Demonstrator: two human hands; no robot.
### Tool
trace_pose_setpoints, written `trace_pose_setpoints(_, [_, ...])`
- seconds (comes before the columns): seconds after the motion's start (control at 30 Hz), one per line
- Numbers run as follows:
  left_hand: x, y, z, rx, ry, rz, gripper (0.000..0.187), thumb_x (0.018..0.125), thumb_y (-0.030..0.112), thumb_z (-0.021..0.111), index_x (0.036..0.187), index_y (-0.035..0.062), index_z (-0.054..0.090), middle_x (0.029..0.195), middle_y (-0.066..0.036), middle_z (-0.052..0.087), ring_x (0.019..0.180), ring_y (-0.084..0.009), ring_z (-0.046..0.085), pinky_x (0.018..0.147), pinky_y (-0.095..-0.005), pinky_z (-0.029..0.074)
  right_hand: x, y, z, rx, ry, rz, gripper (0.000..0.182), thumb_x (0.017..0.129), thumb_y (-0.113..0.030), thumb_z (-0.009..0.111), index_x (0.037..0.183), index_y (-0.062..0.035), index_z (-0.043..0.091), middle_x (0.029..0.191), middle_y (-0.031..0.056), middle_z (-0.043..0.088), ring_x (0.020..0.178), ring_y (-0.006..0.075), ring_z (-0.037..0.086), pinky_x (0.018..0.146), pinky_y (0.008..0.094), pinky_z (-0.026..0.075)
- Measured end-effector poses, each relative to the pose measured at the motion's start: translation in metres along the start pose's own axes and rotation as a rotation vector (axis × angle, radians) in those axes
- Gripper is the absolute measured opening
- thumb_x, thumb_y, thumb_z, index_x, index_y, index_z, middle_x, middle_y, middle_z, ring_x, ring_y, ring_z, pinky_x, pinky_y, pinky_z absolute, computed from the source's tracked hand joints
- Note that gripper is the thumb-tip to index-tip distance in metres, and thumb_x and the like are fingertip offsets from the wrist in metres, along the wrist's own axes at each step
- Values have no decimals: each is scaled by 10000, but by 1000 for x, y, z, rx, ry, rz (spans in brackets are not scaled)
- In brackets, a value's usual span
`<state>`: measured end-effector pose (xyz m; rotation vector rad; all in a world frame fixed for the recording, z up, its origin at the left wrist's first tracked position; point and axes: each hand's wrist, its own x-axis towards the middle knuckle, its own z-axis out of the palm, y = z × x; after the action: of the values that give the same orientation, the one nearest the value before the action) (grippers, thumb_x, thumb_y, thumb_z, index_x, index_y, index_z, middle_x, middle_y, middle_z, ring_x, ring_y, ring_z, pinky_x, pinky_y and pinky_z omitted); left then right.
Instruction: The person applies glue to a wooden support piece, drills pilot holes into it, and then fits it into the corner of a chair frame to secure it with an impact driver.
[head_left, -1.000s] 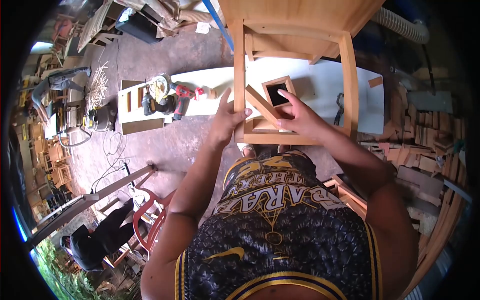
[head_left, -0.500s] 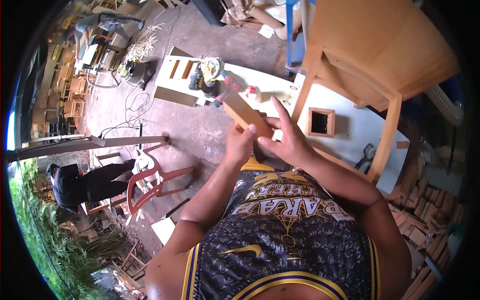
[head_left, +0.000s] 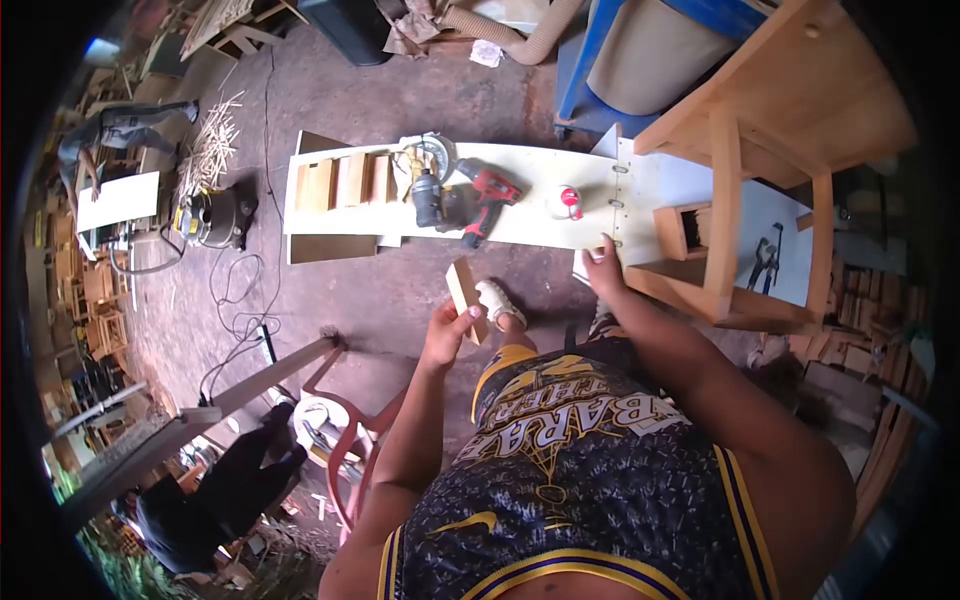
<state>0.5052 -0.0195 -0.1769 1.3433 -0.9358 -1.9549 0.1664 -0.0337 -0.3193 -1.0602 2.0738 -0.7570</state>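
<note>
A short, pale wooden block (head_left: pixel 463 290) stands tilted in my left hand (head_left: pixel 450 330), its thumb and fingers closed around the lower part. My right hand (head_left: pixel 604 272) is at the near edge of the white bench (head_left: pixel 540 225), its fingers stretched out and nothing in its grasp. Beside that hand stands a wooden chair-like frame (head_left: pixel 720 210), with a small box-like wooden piece (head_left: pixel 682 232) by its leg. A red cordless drill (head_left: pixel 490 195) and a dark power tool (head_left: pixel 428 198) lie on the bench, left of a small red-and-white container (head_left: pixel 568 202).
More wooden blocks (head_left: pixel 350 180) lie at the bench's left end. Dark hand tools (head_left: pixel 767 258) rest on the right surface. A red plastic chair (head_left: pixel 355 440) and a wooden beam (head_left: pixel 250 390) are at lower left. Two people work on the left, near a shop vacuum (head_left: pixel 215 218).
My hands have moved apart. The right hand has let go of the wooden block and reached to the bench edge; the left keeps the block, lower and to the left. The view has shifted.
</note>
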Motion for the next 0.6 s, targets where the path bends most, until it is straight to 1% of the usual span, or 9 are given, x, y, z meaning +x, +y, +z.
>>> trace_pose_setpoints(0.03, [-2, 6, -11, 13, -44, -24, 463, 899, 332, 672, 1208, 5, 562, 987, -65, 669, 874, -136, 615, 772, -296, 488, 9, 10, -3, -168, -13, 29, 689, 841, -290, 680, 1391, -10, 372, 1256, 248, 534, 1152, 357, 550, 965, 430, 456])
trace_pose_setpoints(0.07, [1, 11, -20, 23, -89, -45, 487, 894, 343, 675, 1221, 2, 557, 981, -66, 670, 870, -137, 614, 763, -296, 490, 21, 23, -2, -375, 8, 123, 683, 842, -310, 667, 1396, -39, 375, 1276, 239, 529, 1176, 371, 531, 993, 446, 441])
trace_pose_setpoints(0.13, [9, 11, -33, 57, -113, -98, 500, 897, 349, 670, 1233, -2, 551, 980, -66, 670, 871, -139, 615, 759, -295, 490, 46, 12, -11, -512, -11, 284, 655, 835, -320, 658, 1384, -81, 391, 1252, 219, 545, 1164, 374, 538, 973, 472, 462])
trace_pose_setpoints(0.23, [17, 19, -39, 119, -156, -159, 543, 892, 375, 668, 1256, -6, 538, 994, -73, 663, 871, -148, 612, 753, -298, 492, 106, 19, -4, -561, -53, 284, 662, 833, -336, 647, 1395, -107, 383, 1258, 244, 537, 1149, 403, 550, 957, 496, 472])
trace_pose_setpoints(0.37, [26, 30, -29, 72, -132, -257, 601, 870, 422, 684, 1254, -15, 533, 993, -71, 659, 903, -140, 603, 794, -303, 479, 189, 2, 12, -678, -123, 101, 751, 820, -377, 671, 1446, -131, 339, 1316, 219, 507, 1209, 382, 512, 991, 480, 453])
trace_pose_setpoints(0.4, [28, 33, -28, 79, -141, -262, 608, 867, 432, 684, 1248, -19, 536, 992, -74, 660, 901, -143, 604, 798, -305, 479, 203, -17, 14, -743, -152, 98, 741, 834, -406, 661, 1448, -140, 343, 1330, 187, 505, 1227, 373, 498, 1011, 480, 435])
trace_pose_setpoints(0.5, [36, 40, -26, 105, -116, -251, 597, 871, 432, 679, 1226, -31, 551, 984, -84, 663, 872, -158, 615, 781, -308, 489, 252, -17, 40, -912, -113, -80, 802, 853, -549, 600, 1490, -165, 302, 1482, 154, 380, 1389, 338, 318, 1100, 496, 323])
trace_pose_setpoints(0.57, [43, 49, -23, 88, -80, -279, 606, 874, 425, 678, 1233, -44, 543, 983, -89, 663, 876, -165, 617, 788, -310, 488, 275, -18, 48, -950, -176, -78, 825, 848, -581, 588, 1498, -168, 290, 1501, 155, 353, 1413, 338, 267, 1118, 509, 283])
trace_pose_setpoints(0.6, [45, 49, -21, 58, -33, -276, 530, 892, 392, 672, 1179, -44, 583, 971, -61, 664, 874, -129, 594, 778, -274, 469, 276, -16, 50, -995, -228, -55, 850, 842, -613, 576, 1505, -172, 278, 1521, 156, 326, 1438, 337, 217, 1135, 522, 244])
